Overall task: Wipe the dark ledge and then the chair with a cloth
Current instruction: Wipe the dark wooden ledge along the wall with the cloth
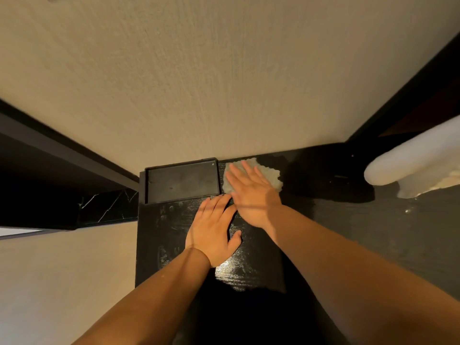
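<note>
Pale cloth [270,176] is lying on the dark ledge [164,227], close to the wall [224,83] and just beside a black tray [181,181]. The right hand [251,192] is pressing down on it with flat, straight fingers, not gripping it. The left hand [211,230] is resting flat on the ledge, holding nothing. I think the ledge wipe is going on. Next, the cloth needs sliding over the rest of the ledge, out to the right. The chair is not showing at all. A white thing [410,165] on the right is looking blurry and cut off, so I cannot tell what it is.
</note>
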`<control>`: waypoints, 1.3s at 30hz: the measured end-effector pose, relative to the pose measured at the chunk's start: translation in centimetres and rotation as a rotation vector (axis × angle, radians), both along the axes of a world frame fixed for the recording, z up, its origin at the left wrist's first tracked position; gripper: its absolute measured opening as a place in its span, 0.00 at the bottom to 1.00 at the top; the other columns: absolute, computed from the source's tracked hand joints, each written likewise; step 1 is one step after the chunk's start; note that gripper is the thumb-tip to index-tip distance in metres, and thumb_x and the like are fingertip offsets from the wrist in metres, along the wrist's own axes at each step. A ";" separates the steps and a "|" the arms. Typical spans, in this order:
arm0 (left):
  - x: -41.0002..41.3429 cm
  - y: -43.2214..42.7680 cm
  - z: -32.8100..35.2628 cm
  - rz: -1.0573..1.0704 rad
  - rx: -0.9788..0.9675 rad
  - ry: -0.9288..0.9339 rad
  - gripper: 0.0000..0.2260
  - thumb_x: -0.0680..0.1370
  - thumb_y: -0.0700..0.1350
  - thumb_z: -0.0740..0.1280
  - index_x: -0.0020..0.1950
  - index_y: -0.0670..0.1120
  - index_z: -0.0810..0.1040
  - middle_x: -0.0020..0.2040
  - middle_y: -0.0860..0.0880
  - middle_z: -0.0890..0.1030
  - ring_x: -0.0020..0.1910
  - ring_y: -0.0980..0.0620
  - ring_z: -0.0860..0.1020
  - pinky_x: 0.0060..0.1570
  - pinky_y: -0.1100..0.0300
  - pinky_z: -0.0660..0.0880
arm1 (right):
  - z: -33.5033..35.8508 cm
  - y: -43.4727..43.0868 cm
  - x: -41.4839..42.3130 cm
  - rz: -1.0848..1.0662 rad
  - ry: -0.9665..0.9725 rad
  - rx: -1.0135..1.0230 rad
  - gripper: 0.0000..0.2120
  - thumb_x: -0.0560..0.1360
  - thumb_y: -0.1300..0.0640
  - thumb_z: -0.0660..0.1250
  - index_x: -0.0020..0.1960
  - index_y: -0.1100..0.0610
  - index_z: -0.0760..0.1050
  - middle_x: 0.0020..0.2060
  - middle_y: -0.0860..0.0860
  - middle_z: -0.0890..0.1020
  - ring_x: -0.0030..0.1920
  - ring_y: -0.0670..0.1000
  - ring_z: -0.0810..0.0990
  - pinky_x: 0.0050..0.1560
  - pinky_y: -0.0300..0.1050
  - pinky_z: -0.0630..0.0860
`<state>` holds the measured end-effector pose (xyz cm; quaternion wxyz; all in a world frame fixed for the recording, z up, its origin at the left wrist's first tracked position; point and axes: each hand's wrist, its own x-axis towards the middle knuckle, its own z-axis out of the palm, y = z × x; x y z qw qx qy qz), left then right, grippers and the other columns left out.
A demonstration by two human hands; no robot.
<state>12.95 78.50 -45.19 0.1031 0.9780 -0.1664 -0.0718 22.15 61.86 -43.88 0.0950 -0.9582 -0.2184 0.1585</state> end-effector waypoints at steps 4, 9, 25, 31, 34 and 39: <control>0.0 0.1 0.3 -0.007 0.019 0.008 0.32 0.79 0.61 0.63 0.80 0.50 0.68 0.83 0.47 0.63 0.80 0.44 0.61 0.82 0.45 0.51 | 0.1 -1.9 1.6 0.020 0.048 -0.027 0.28 0.86 0.47 0.43 0.84 0.49 0.39 0.82 0.45 0.38 0.81 0.52 0.35 0.81 0.53 0.37; 0.0 0.1 0.3 -0.015 0.033 0.012 0.31 0.79 0.62 0.61 0.81 0.51 0.68 0.83 0.48 0.62 0.81 0.44 0.60 0.82 0.44 0.51 | -0.2 -5.8 1.5 -0.336 -0.051 -0.038 0.28 0.84 0.47 0.52 0.82 0.51 0.52 0.82 0.49 0.53 0.81 0.58 0.50 0.81 0.55 0.50; 0.2 0.1 0.4 0.002 0.027 0.032 0.31 0.79 0.62 0.61 0.81 0.52 0.67 0.83 0.48 0.62 0.81 0.45 0.60 0.82 0.44 0.53 | 0.2 -6.3 0.8 -0.505 -0.084 -0.110 0.32 0.83 0.47 0.50 0.83 0.54 0.45 0.82 0.52 0.47 0.81 0.60 0.46 0.80 0.57 0.42; 0.2 0.1 0.3 -0.003 0.014 0.018 0.31 0.78 0.62 0.62 0.80 0.51 0.69 0.82 0.47 0.63 0.80 0.44 0.62 0.81 0.43 0.55 | -0.8 -5.3 -0.2 0.025 -0.099 -0.059 0.29 0.83 0.48 0.52 0.82 0.56 0.57 0.81 0.55 0.59 0.80 0.62 0.55 0.81 0.59 0.52; 0.2 0.1 0.5 0.001 0.035 0.034 0.31 0.79 0.63 0.61 0.81 0.53 0.67 0.83 0.48 0.62 0.81 0.45 0.61 0.82 0.44 0.54 | -0.6 -9.7 0.6 -0.203 -0.135 -0.074 0.26 0.81 0.50 0.55 0.78 0.57 0.63 0.76 0.57 0.66 0.76 0.64 0.63 0.78 0.60 0.58; 0.2 0.1 0.6 0.005 0.027 0.029 0.31 0.79 0.63 0.60 0.81 0.53 0.67 0.83 0.49 0.63 0.81 0.45 0.61 0.82 0.44 0.55 | -0.7 -9.6 -1.5 -0.434 -0.069 -0.114 0.31 0.85 0.46 0.45 0.83 0.54 0.40 0.83 0.52 0.43 0.82 0.58 0.39 0.81 0.56 0.39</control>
